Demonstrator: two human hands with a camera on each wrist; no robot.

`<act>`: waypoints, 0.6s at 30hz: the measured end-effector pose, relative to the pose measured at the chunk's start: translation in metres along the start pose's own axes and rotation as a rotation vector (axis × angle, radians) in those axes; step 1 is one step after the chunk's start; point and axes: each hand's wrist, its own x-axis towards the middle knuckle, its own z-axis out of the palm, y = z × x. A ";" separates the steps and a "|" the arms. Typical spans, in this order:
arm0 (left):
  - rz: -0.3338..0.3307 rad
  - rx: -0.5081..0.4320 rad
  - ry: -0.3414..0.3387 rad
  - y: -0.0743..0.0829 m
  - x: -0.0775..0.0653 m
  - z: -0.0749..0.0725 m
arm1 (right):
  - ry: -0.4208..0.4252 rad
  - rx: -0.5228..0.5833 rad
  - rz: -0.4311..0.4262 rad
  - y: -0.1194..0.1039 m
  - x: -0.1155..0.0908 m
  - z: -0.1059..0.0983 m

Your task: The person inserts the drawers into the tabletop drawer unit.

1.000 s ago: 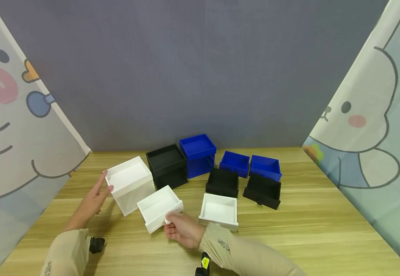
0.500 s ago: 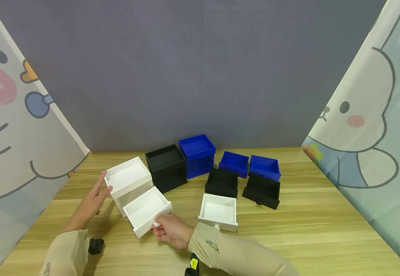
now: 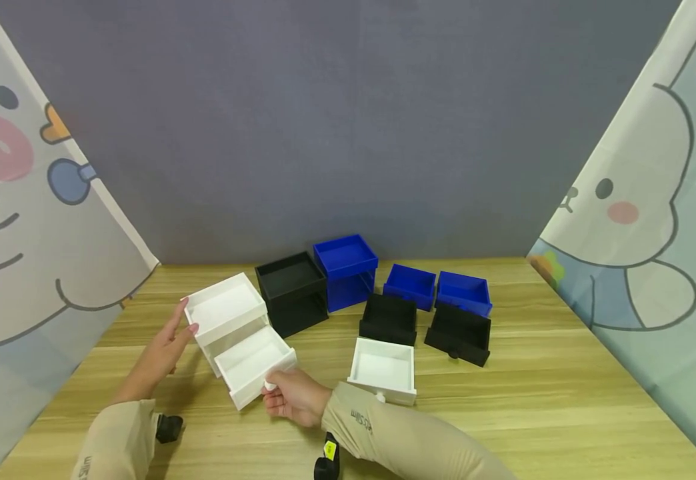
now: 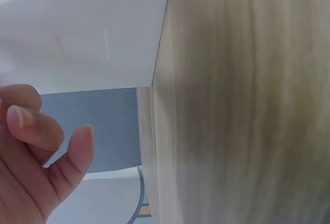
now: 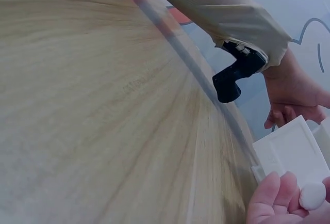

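Note:
At the left stands a white box cabinet (image 3: 227,307) with a shallow tray top and its front facing the person. My left hand (image 3: 162,350) touches its left side, index finger and thumb spread along the top edge. In the left wrist view, other fingers (image 4: 38,131) of that hand are bent, off the cabinet wall. My right hand (image 3: 297,397) pinches the round white knob (image 5: 312,197) of a white drawer (image 3: 253,359). The drawer's back end overlaps the cabinet's opening; most of it sticks out in front.
A second white drawer (image 3: 383,365) lies right of my right hand. Behind it are two black drawers (image 3: 388,319) and two blue drawers (image 3: 409,283). A black cabinet (image 3: 291,287) and a blue cabinet (image 3: 347,263) stand beside the white one, near the grey backdrop (image 3: 348,133).
My right hand has moved left with the white drawer, bringing it up to the front of the white cabinet. The left hand has stayed on the cabinet.

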 end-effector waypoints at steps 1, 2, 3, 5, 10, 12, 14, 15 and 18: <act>-0.003 0.003 0.000 0.000 0.000 0.000 | 0.002 -0.003 0.001 0.000 0.001 0.000; -0.006 0.004 0.000 0.001 0.000 0.000 | 0.003 -0.003 0.003 0.001 0.002 0.001; -0.009 0.004 0.000 0.000 0.000 0.000 | 0.006 -0.002 0.003 0.001 0.002 0.001; -0.013 0.002 0.000 0.001 0.000 0.000 | 0.009 0.001 0.004 0.002 0.003 0.001; 0.003 -0.018 0.003 0.000 0.000 0.001 | 0.004 -0.008 0.009 0.002 0.005 0.003; 0.015 -0.025 -0.002 -0.001 0.000 0.001 | 0.001 -0.017 0.016 0.002 0.005 0.004; 0.023 -0.030 -0.007 -0.001 0.000 0.000 | -0.002 -0.021 0.021 0.001 0.004 0.005; 0.021 -0.029 -0.012 -0.001 0.000 0.000 | -0.005 -0.023 0.023 0.001 0.004 0.005; 0.011 -0.029 -0.023 -0.002 0.000 -0.001 | -0.009 -0.021 0.029 0.000 0.004 0.006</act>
